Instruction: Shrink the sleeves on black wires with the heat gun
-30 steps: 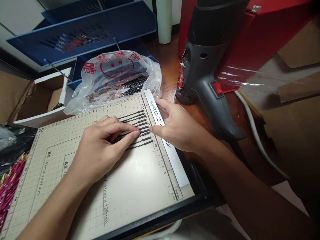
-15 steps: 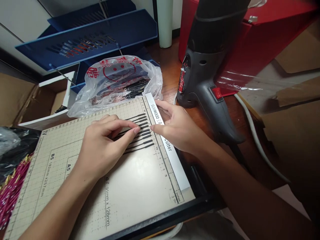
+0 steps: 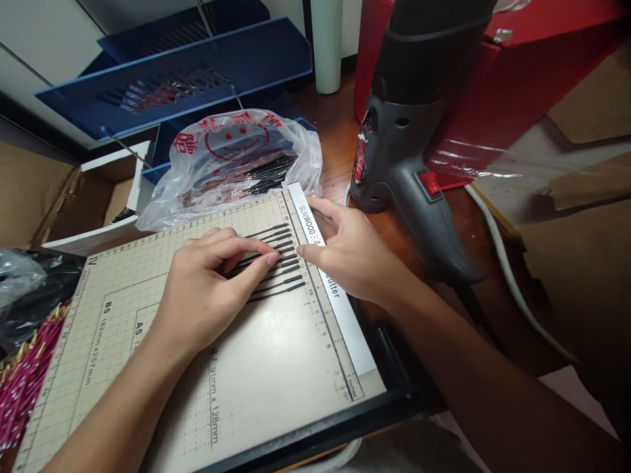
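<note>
Several thin black wires (image 3: 280, 261) lie side by side on the beige gridded board of a paper cutter (image 3: 256, 368). My left hand (image 3: 210, 289) rests on them, fingers curled and pressing them down near their right ends. My right hand (image 3: 348, 253) lies on the cutter's white ruler strip (image 3: 345, 322), with its fingers stretched out and a fingertip touching the wire ends.
A clear plastic bag (image 3: 231, 161) with more black wires sits behind the board. A grey heat gun (image 3: 411, 141) stands at the right with a white cord (image 3: 507, 276). Blue trays (image 3: 197, 72) are behind, red-pink wires (image 3: 22, 381) at the left, a red box (image 3: 493, 79) at the back right.
Both hands stay on the wires and the ruler strip; only the camera view has shifted slightly.
</note>
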The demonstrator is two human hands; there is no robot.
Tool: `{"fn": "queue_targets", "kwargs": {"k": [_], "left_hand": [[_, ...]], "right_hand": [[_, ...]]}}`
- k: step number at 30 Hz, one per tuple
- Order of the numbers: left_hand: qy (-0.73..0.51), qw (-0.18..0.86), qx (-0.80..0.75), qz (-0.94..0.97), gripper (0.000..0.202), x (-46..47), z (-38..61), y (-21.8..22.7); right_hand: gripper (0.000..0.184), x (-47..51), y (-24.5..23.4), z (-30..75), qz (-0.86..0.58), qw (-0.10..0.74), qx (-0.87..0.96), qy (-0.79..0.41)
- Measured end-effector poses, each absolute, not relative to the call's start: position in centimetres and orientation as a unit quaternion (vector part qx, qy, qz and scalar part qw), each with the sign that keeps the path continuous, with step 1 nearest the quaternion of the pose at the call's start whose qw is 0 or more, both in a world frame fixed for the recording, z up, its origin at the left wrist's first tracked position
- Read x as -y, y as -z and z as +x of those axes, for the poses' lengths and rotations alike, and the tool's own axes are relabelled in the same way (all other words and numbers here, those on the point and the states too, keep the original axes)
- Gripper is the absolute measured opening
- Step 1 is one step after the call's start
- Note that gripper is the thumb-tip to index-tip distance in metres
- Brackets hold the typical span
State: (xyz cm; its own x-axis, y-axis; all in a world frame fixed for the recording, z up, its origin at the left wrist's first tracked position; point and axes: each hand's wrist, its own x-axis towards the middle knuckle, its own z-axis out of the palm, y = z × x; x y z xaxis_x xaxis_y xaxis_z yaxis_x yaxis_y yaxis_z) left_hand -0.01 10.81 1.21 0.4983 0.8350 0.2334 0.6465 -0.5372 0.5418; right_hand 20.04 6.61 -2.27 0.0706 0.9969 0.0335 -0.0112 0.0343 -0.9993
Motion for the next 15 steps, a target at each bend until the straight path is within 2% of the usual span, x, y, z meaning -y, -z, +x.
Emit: {"fn": "queue_targets", "kwargs": {"k": [8, 15], "left_hand": [[-0.24, 0.198, -0.462, 0.83, 0.022, -11.3, 0.1, -1.2], [-0.287, 0.186, -0.474, 0.811, 0.022, -12.4, 0.5, -1.1]], "right_hand": [[0.05, -7.4, 2.1, 19.9, -0.533, 0.527, 0.477, -0.459], [0.053, -8.0, 2.4, 19.7, -0.52, 0.541, 0.462, -0.474]]}}
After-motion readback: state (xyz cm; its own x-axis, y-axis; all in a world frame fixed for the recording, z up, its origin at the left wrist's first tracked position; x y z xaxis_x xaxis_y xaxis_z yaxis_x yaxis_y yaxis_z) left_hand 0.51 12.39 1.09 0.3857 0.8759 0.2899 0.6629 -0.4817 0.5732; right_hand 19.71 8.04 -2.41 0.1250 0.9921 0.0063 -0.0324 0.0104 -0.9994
